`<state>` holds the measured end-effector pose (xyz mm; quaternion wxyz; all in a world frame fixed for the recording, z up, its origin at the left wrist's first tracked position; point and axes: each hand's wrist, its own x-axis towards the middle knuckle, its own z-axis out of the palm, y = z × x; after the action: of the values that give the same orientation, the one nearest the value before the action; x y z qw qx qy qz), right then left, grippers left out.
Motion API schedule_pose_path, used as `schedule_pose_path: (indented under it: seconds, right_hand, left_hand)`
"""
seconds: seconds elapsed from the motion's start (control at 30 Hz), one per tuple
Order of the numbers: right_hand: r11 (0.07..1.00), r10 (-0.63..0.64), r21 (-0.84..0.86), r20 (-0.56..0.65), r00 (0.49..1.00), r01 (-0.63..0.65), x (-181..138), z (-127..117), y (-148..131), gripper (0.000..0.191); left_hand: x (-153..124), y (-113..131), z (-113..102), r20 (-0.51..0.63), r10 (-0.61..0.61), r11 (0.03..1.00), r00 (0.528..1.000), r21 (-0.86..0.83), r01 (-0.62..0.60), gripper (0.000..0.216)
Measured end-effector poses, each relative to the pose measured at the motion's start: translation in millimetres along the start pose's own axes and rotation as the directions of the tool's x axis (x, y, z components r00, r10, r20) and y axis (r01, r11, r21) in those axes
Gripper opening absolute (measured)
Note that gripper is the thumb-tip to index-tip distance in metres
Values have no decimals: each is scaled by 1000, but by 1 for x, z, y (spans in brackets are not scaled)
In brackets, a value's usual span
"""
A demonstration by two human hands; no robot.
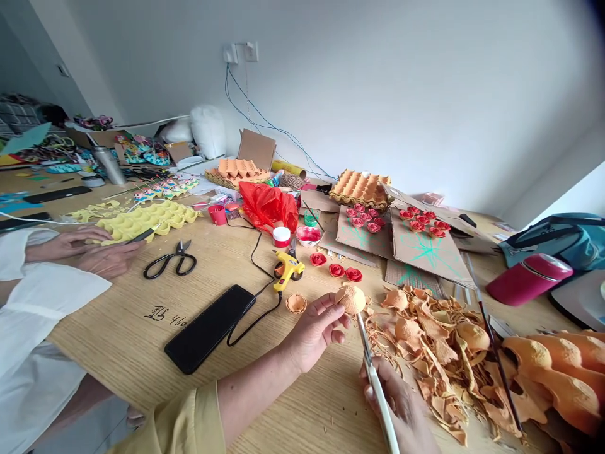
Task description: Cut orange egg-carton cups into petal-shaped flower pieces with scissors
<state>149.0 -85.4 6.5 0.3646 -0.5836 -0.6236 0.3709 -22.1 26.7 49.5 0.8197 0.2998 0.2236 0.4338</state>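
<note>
Orange pulp cup point(350, 298) pinched in left hand point(314, 331) fingertips, held up off table point(118, 328) centre so scissors point(373, 372) reach its underside. Right hand point(401, 407) clamped round handles. Scrap pile point(439, 353) just right.

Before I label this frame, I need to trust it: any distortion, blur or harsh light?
Head view: wide-angle stretch bends the table and wall toward the edges; light soft and even, shadows faint, no glare; left hand and its carton cup sharp; right hand and held scissors cropped by the bottom edge; top right corner darkened.
</note>
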Motion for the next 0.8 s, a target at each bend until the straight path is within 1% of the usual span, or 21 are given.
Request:
schedule_pose_path:
  seconds: [0.1,0.23,0.33,0.57,0.8]
  right_hand:
    - [1000,-10,12,-17,1000,10,0,4,-3,36]
    - [997,2,77,-143,990,9,-2,11,-9,40]
    - [995,-2,94,-186,983,20,-1,13,-13,42]
    - [996,-83,26,-132,988,88,2,6,-14,43]
    - [999,-28,28,-68,997,30,-3,7,4,38]
  left_hand:
    - [-1,-4,1,-17,-35,999,999,-31,35,37]
    - [-3,-9,3,-12,-71,996,997,-57,70,36]
    - [-4,-10,4,-2,-83,994,997,-68,82,35]
    - [-4,-12,6,1,-106,988,994,-115,106,34]
    - [-5,-13,5,-2,-143,978,990,-157,141,31]
